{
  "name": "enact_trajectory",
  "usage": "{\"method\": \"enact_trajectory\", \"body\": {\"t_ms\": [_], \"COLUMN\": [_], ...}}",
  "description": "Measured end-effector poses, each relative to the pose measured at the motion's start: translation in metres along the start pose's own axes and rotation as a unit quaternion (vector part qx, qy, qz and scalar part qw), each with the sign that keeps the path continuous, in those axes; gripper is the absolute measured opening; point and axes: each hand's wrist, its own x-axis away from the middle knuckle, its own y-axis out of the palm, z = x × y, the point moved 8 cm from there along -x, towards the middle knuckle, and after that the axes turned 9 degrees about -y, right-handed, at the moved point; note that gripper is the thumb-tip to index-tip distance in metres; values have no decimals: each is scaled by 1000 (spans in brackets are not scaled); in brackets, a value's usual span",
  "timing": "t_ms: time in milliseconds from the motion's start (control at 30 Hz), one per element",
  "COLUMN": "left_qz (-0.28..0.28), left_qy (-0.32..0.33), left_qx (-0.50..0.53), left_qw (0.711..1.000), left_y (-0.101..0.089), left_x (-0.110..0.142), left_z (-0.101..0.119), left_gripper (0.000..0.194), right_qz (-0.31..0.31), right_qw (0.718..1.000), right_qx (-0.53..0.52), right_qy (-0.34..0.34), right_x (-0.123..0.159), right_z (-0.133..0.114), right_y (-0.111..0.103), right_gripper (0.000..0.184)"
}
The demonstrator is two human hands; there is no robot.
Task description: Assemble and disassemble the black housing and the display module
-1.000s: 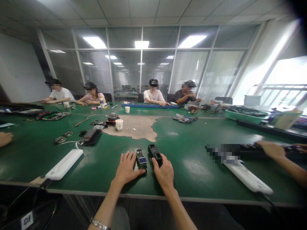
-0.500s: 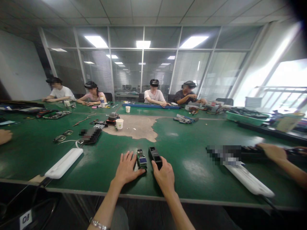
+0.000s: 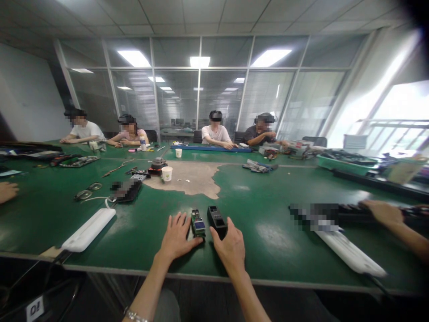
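Note:
My left hand (image 3: 176, 237) lies on the green table (image 3: 264, 255) with its fingers spread. Its thumb reaches to the near end of a small green circuit board (image 3: 198, 226) that carries a blue screen-like part. Just right of the board is a narrow black plastic casing (image 3: 216, 218) with several openings in its face. At the casing's near end is my right hand (image 3: 231, 243), thumb and forefinger parted on either side of it. Nothing appears gripped there; whether a fingertip still touches the casing is hard to see.
White power strips lie at left (image 3: 89, 230) and right (image 3: 350, 250). Eyeglasses (image 3: 87, 191) and a paper cup (image 3: 166, 173) stand farther off. A neighbour's hand (image 3: 385, 213) rests on a dark object at right; another hand (image 3: 8, 191) shows at far left. Several people sit opposite.
My right thumb and forefinger have spread apart and loosened from the black casing. My left hand, the circuit board and the casing have stayed in place.

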Motion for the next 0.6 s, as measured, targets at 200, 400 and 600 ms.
{"method": "enact_trajectory", "body": {"t_ms": [200, 400, 600], "left_qz": [1, 0, -1], "left_qy": [1, 0, -4], "left_qx": [3, 2, 5], "left_qw": [1000, 1000, 1000], "left_y": [0, -1, 0], "left_x": [0, 0, 0], "left_z": [0, 0, -1], "left_gripper": [91, 93, 87], "right_qz": [-15, -14, 19], "right_qw": [1000, 999, 994], "right_qx": [5, -17, -102], "right_qy": [0, 23, 16], "right_x": [0, -6, -22], "right_z": [-4, -7, -37], "right_y": [-3, -10, -23], "right_gripper": [58, 44, 44]}}
